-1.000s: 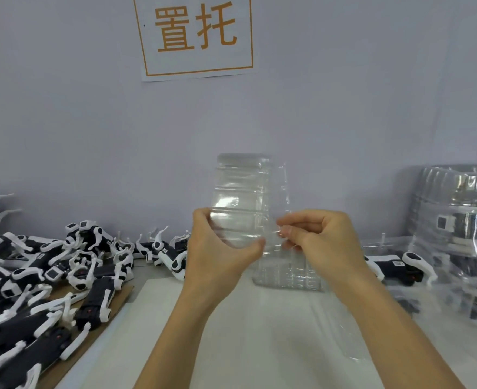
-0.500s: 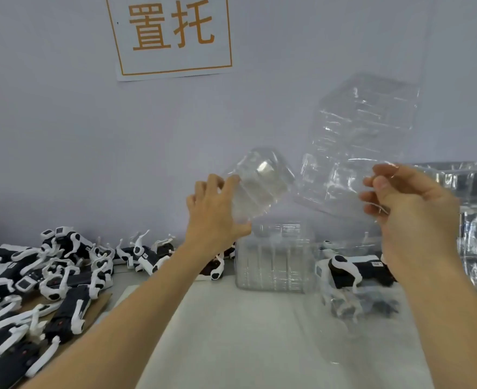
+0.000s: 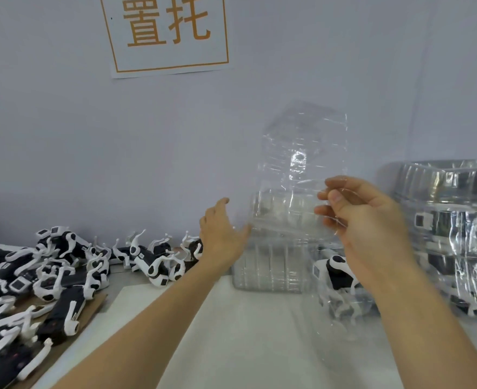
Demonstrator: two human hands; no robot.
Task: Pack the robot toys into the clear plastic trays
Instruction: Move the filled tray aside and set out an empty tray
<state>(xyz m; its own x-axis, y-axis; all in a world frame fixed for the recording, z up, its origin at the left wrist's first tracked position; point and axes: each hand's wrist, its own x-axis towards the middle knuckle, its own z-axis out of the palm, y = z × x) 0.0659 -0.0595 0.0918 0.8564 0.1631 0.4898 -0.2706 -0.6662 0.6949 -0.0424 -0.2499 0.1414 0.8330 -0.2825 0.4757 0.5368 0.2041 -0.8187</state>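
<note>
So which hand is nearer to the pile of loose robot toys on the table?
Left. The left hand hangs open just right of the pile of loose robot toys. The right hand is farther right, pinching the clear tray.

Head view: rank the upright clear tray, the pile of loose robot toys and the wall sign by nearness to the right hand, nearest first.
1. Upright clear tray: pinched in the right hand.
2. Pile of loose robot toys: on the table, far left.
3. Wall sign: high on the back wall, upper left.
</note>
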